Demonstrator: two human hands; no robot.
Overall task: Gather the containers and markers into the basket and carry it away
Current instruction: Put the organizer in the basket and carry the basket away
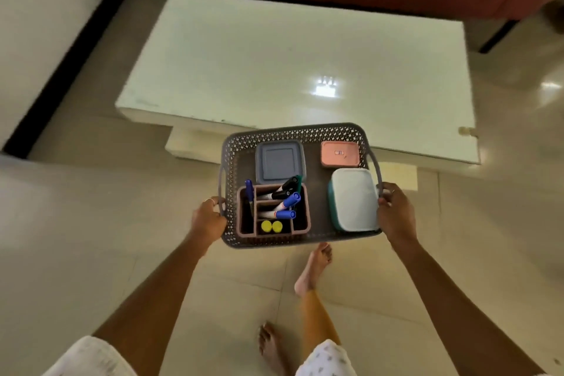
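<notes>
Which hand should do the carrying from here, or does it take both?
Probably both. The left hand grips the basket's left handle, the right hand the right one, and the basket hangs clear of the table. Neither is better placed.

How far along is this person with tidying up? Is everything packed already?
Packing looks done: the grey container, pink container and teal container sit in the basket, with the markers in a pink organizer. In hand: the left hand and right hand each grip a basket handle, holding it above the floor beside the white table. Left: carrying it away.
</notes>
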